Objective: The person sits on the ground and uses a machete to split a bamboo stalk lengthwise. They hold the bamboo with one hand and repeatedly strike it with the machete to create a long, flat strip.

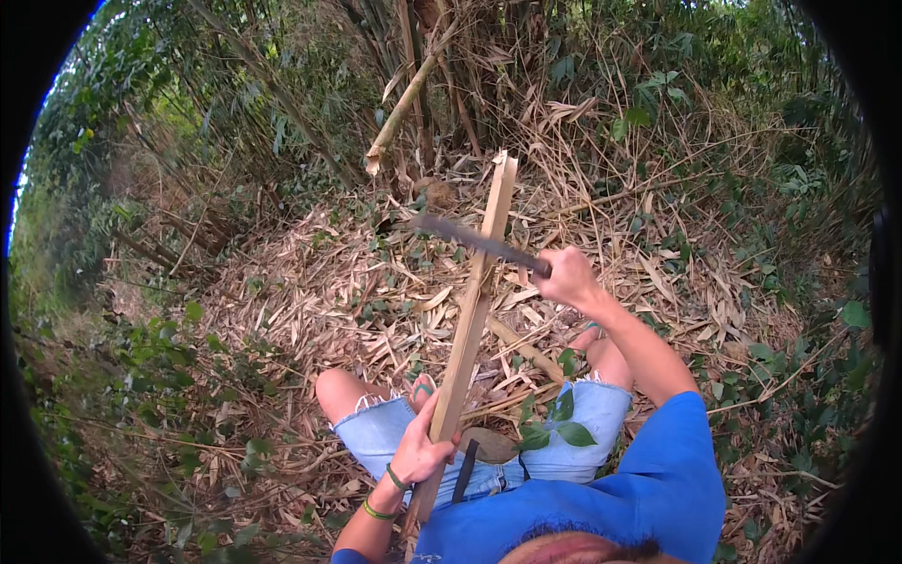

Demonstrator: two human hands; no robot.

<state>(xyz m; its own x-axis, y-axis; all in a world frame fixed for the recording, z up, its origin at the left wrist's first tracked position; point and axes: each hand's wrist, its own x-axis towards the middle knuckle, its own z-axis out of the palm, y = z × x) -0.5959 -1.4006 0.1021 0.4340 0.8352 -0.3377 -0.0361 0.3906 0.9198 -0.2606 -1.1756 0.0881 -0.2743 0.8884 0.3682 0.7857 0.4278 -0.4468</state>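
My left hand grips the lower part of a long split bamboo strip that stands tilted away from me, its top end near the bamboo stems. My right hand holds the handle of a dark machete. The blade lies across the strip's upper part, touching or just in front of it. My bare knees and frayed denim shorts show below the strip; I wear a blue shirt. Green bands circle my left wrist.
Dry bamboo leaves and sticks cover the ground. A bamboo clump with a cut, leaning stem stands ahead. Green bushes crowd the left and right sides. A green-leafed sprig rises by my right thigh.
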